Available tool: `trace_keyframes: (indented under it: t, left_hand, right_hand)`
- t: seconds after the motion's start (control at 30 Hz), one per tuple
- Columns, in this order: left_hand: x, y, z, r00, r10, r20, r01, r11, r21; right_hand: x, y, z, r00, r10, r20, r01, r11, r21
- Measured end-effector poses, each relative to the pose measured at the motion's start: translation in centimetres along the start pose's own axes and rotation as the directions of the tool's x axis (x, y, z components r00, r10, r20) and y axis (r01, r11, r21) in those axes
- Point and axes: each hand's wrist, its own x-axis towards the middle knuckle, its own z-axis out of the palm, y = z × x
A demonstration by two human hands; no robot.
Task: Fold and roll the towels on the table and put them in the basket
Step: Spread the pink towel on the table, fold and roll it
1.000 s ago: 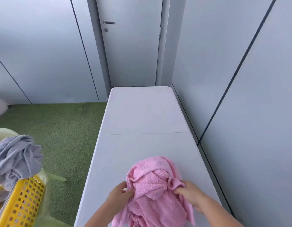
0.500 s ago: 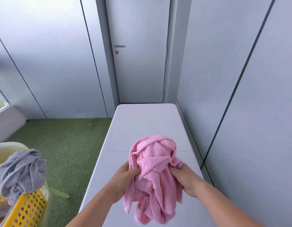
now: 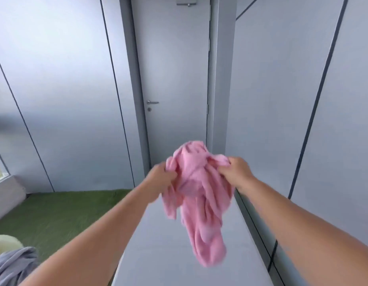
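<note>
A crumpled pink towel [image 3: 199, 195] hangs in the air above the white table [image 3: 164, 254], held up in front of me. My left hand [image 3: 158, 180] grips its left edge and my right hand [image 3: 235, 172] grips its right edge, both arms stretched forward. The towel's lower part dangles, blurred, over the table. A grey towel [image 3: 11, 265] lies bunched at the bottom left corner; the basket under it is out of view.
The table runs lengthwise along the grey wall panels [image 3: 303, 120] on the right, towards a closed door [image 3: 175, 89]. Green artificial turf [image 3: 55, 211] covers the floor on the left. A pale green rim [image 3: 5, 242] shows beside the grey towel.
Both hands have lifted the pink towel off the table and raised it higher and further forward. The view has tilted upward, so the yellow basket has dropped out of sight.
</note>
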Motion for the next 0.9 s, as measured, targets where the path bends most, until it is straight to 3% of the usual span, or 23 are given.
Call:
trace_keyframes:
  t: [0.03,0.07,0.1,0.17,0.23,0.4,0.47,0.63,0.77,0.9]
  left_hand:
    - [2.9,4.0,-3.8,0.943,0.191,-0.273,-0.151,0.976,0.16]
    - [5.1,6.9,-7.8,0.827,0.358,-0.434,-0.225,0.918,0.327]
    - [6.5,9.1,-11.6,0.739,0.471,-0.481,-0.241,0.852,0.465]
    - [7.6,10.5,-16.7,0.66,0.593,-0.462,-0.194,0.728,0.657]
    - [7.5,10.4,-18.6,0.612,0.667,-0.424,-0.17,0.635,0.754]
    - [7.9,7.0,-19.3,0.584,0.753,-0.303,-0.086,0.429,0.899]
    - [8.3,4.5,-19.9,0.595,0.758,-0.269,-0.051,0.37,0.928]
    - [7.2,-3.0,-17.7,0.761,0.601,-0.242,0.015,0.357,0.934]
    - [4.3,-10.1,-14.3,0.863,0.461,-0.205,0.039,0.345,0.938]
    - [0.7,-16.1,-12.3,0.919,0.345,-0.19,0.062,0.349,0.935]
  right_hand:
    - [3.6,-2.2,-3.3,0.96,-0.118,-0.253,0.088,0.988,-0.128]
    - [6.5,-3.8,-6.7,0.885,-0.242,-0.398,0.143,0.954,-0.264]
    - [8.6,-4.8,-9.7,0.822,-0.329,-0.466,0.154,0.915,-0.374]
    - [10.7,-5.5,-13.8,0.767,-0.427,-0.479,0.135,0.837,-0.531]
    - [11.0,-5.5,-15.4,0.761,-0.452,-0.466,0.114,0.8,-0.59]
    - [10.6,-4.2,-15.1,0.789,-0.438,-0.431,0.05,0.744,-0.666]
    - [10.3,-2.9,-14.8,0.82,-0.417,-0.392,0.015,0.7,-0.714]
    - [7.6,3.8,-12.5,0.931,-0.262,-0.256,-0.093,0.508,-0.856]
    - [3.3,9.8,-8.9,0.986,-0.102,-0.13,-0.069,0.459,-0.886]
    - [-1.3,14.9,-6.2,0.999,0.017,-0.047,-0.05,0.454,-0.89]
